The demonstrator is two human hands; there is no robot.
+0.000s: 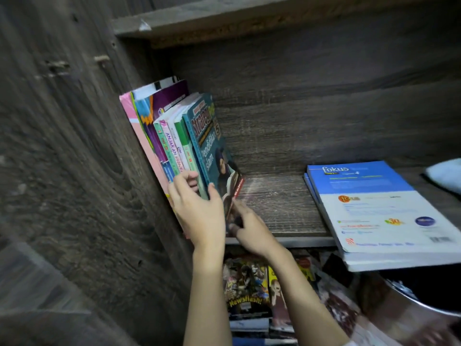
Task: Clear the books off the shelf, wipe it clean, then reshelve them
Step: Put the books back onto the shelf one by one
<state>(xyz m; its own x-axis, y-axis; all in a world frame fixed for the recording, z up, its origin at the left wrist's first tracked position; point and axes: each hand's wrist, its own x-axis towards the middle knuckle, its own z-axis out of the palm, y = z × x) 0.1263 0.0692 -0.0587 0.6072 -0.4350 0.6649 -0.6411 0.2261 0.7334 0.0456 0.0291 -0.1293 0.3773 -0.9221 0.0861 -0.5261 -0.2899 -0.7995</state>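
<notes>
Several books stand upright at the left end of the dark wooden shelf, leaning on its side wall. The outermost is a teal book with a figure on its cover. My left hand grips the lower spines of the standing books, thumb on the teal cover. My right hand touches the teal book's lower front corner with its fingertips. A stack of blue and white books lies flat at the right end, overhanging the shelf's front edge.
A pale cloth lies at the far right of the shelf. Below the shelf are several magazines and comics. A round metal container sits at the lower right. Another shelf board runs above.
</notes>
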